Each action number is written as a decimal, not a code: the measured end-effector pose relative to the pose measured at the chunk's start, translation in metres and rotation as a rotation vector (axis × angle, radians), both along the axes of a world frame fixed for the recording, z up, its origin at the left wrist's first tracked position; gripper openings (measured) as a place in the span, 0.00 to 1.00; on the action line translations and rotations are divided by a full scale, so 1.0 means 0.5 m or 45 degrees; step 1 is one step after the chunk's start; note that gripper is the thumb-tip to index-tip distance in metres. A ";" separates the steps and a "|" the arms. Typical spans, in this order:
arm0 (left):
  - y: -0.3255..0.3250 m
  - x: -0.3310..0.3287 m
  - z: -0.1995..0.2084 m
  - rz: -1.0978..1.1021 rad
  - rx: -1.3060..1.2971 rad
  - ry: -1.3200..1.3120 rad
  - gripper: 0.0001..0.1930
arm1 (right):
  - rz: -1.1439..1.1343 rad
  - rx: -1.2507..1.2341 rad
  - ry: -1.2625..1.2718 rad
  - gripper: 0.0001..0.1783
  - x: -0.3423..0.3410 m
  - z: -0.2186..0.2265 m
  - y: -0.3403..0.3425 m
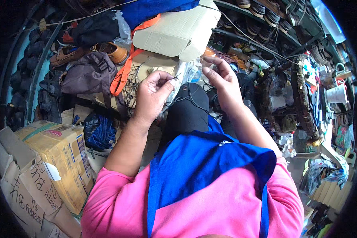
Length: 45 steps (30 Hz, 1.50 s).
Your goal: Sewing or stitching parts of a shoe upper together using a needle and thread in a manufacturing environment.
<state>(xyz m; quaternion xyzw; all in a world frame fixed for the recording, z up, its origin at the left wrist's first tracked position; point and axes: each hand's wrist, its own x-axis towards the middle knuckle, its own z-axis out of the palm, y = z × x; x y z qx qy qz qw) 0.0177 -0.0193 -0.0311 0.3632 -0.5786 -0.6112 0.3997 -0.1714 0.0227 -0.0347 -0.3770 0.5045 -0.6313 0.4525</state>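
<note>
Over my lap, my left hand [154, 93] pinches a thin black cord [177, 78] between thumb and forefinger. The cord's loops hang down across my dark-clothed knee [188, 107]. More thin black cord [130, 92] lies tangled to the left of this hand. My right hand [224, 81] is raised a little farther away, its thumb and forefinger bent toward each other; whatever is between them is too small to make out. Beneath and between the hands sits clear plastic [191, 71]. A blue apron [210, 166] covers my front.
Ahead lies a flat cardboard piece [174, 31] beside an orange strap [125, 73]. At left are a purple-brown bag [89, 75], brown shoes [111, 52] and a cardboard box [59, 158]. Shoe racks [261, 16] line the back; a cluttered stand [289, 95] is at right.
</note>
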 end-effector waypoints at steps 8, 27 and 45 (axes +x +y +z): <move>0.030 -0.049 0.011 -0.069 -0.069 -0.051 0.01 | 0.283 -0.029 0.602 0.11 -0.019 0.000 0.035; 0.048 -0.092 0.030 0.101 -0.702 -0.640 0.05 | 0.096 -0.413 1.073 0.10 -0.077 0.017 0.056; 0.037 -0.096 0.009 0.073 -0.604 -0.560 0.03 | 0.035 -0.228 1.021 0.09 -0.052 -0.006 0.039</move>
